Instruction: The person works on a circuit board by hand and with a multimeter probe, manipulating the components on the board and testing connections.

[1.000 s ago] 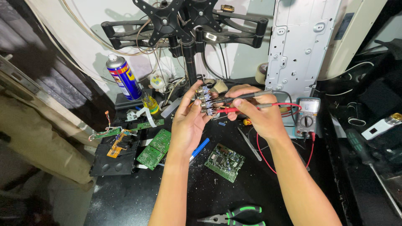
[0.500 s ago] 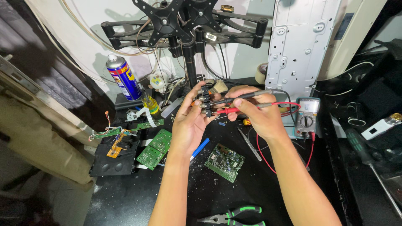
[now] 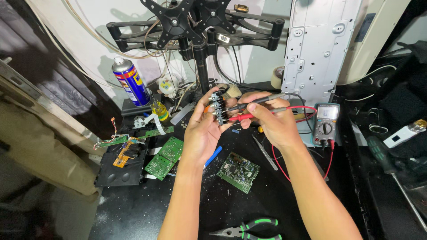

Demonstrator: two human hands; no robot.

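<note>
My left hand (image 3: 201, 131) holds a small narrow circuit board with a row of connectors (image 3: 217, 105) upright above the dark bench. My right hand (image 3: 272, 120) grips two meter probes together, one black (image 3: 253, 103) and one red (image 3: 242, 117), with their tips touching the small board. Red and black leads run from the probes to a grey multimeter (image 3: 326, 124) lying just right of my right hand.
Green circuit boards (image 3: 238, 171) (image 3: 164, 158) lie on the bench below my hands, with a blue pen (image 3: 213, 156), tweezers (image 3: 264, 152) and green-handled pliers (image 3: 251, 229). A spray can (image 3: 130, 82), a black monitor arm (image 3: 200, 31) and a metal chassis (image 3: 319, 40) stand behind.
Both hands stay almost still; the probe tips have shifted slightly along the small board's connectors.
</note>
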